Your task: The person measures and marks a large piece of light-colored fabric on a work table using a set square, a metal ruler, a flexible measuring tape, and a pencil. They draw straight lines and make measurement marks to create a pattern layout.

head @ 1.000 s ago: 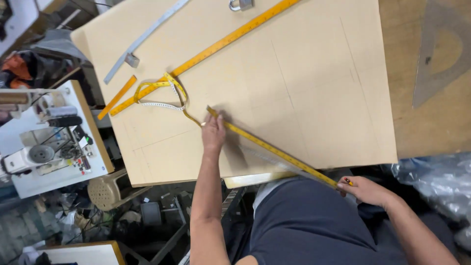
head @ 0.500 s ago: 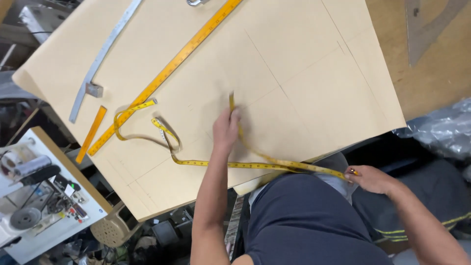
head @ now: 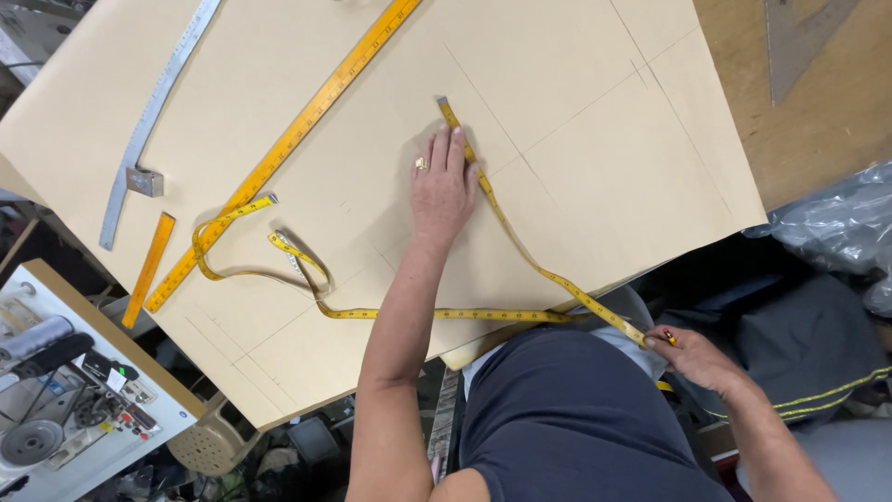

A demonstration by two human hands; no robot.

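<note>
Flat on the paper, the left hand [head: 443, 186] lies with palm down and fingers straight and together, pinning the free end of a yellow tape measure [head: 520, 246] against a large sheet of tan pattern paper [head: 595, 158]. It grips nothing; it simply presses. From under those fingers the tape runs down and to the right, along a faint pencil line, to the near edge of the sheet, where the right hand [head: 692, 356] pinches it between thumb and fingertips, closed on the tape and pulling it fairly straight. A small red-tipped object shows at that pinch, too small to tell what it is.

As a judgement, a measuring step is in hand: the tape is laid and held at both ends, yet the stretch between the hands still bows slightly. Several ruled lines already cross the sheet, so part of the drafting looks done. No fresh mark shows beside the tape.

Spare tape loops back leftward across the paper in loose coils. A long yellow straight ruler [head: 297, 139] lies diagonally beyond them, a grey curved metal ruler [head: 153, 102] further left, and a short orange ruler [head: 149, 268] near the sheet's left edge. A sewing machine [head: 56, 400] sits below, off the table.
</note>
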